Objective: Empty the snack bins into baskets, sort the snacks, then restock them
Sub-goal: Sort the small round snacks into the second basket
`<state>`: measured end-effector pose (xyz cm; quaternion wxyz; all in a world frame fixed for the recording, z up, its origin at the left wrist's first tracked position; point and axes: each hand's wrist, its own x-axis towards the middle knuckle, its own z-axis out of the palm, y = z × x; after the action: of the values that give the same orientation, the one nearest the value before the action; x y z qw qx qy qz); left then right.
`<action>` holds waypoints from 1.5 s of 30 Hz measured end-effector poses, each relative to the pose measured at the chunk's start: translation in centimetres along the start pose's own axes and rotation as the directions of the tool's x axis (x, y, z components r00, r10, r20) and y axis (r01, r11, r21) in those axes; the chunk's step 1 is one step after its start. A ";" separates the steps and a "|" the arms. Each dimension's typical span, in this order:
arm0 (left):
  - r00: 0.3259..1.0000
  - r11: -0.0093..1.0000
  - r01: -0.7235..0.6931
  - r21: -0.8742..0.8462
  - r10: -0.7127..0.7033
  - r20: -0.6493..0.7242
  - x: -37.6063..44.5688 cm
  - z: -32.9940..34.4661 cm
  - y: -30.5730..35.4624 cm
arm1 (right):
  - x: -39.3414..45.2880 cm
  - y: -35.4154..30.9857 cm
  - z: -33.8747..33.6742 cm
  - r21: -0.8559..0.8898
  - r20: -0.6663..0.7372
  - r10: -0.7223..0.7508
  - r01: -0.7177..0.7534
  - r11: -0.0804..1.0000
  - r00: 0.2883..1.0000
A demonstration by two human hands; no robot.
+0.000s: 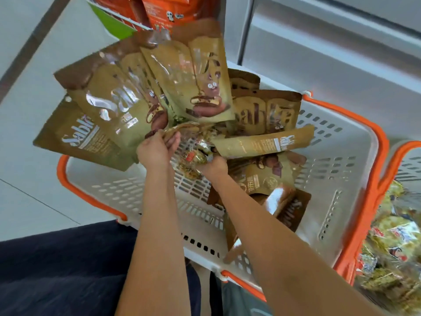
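Observation:
A white basket with orange rim (355, 169) sits on the floor in front of me. My left hand (157, 149) grips the bottom edges of several brown and gold snack pouches (141, 94), fanned out above the basket's left side. My right hand (214, 166) holds a clear packet of greenish snacks (193, 156) just below the fan. More brown pouches (266, 112) lie loose inside the basket toward its far and right side.
A second orange-rimmed basket (405, 156) at the right holds clear packets of green-yellow snacks (394, 242). A wire rack with orange packets (168, 10) stands at the top. A steel cabinet (330, 53) lies behind the basket. My dark-clothed leg (57, 270) is at the bottom left.

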<state>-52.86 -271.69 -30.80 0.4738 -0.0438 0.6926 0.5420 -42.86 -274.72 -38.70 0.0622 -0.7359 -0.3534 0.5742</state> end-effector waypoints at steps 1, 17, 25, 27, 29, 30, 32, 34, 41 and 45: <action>1.000 1.000 -0.012 0.024 0.011 0.011 0.2 0.1 0.4 | -0.1 0.1 0.2 -0.074 -0.043 -0.044 0.041 0.996 0.998; 0.996 0.999 -0.039 -0.006 0.038 -0.077 0.7 0.4 -0.8 | 1.9 0.1 -0.3 -0.834 0.147 -0.143 0.201 0.514 0.979; 0.998 0.996 -0.045 0.079 0.049 -0.049 1.0 0.0 -0.7 | 1.0 0.5 -0.5 -0.860 0.097 -0.242 0.204 0.469 0.965; 0.998 0.993 -0.047 0.109 0.050 -0.028 1.0 -0.1 -0.9 | -0.2 1.5 -0.4 -0.861 0.137 -0.273 0.251 0.443 0.952; 0.997 0.986 -0.070 0.150 0.072 -0.008 1.2 -0.3 -1.2 | -1.6 2.1 0.0 -0.859 0.215 -0.265 0.312 0.407 0.940; 0.996 0.981 -0.093 0.171 0.093 0.006 1.3 -0.5 -1.4 | -2.1 2.3 0.0 -0.838 0.255 -0.279 0.355 0.414 0.926; 0.993 0.976 -0.120 0.180 0.116 0.030 1.3 -0.7 -1.6 | -2.7 2.0 -0.3 -0.774 0.266 -0.410 0.446 0.448 0.873; 0.993 0.984 -0.114 0.140 0.110 0.040 1.3 -0.9 -1.8 | -2.7 1.2 -1.2 -0.755 0.166 -0.579 0.481 0.446 0.798; 0.938 0.666 -0.325 0.671 0.139 0.317 1.4 -2.1 -5.0 | 0.8 -1.0 -2.8 -0.859 0.211 -0.391 0.360 0.362 0.896; 0.949 0.422 -0.210 0.882 -0.130 0.288 2.3 -2.9 -7.6 | 1.2 -1.4 -3.1 -0.864 0.254 -0.234 0.329 0.382 0.938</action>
<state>-51.58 -276.05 -37.93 0.5123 0.3205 0.7910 0.0955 -40.61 -272.03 -37.96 -0.2565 -0.5580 -0.7249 0.3120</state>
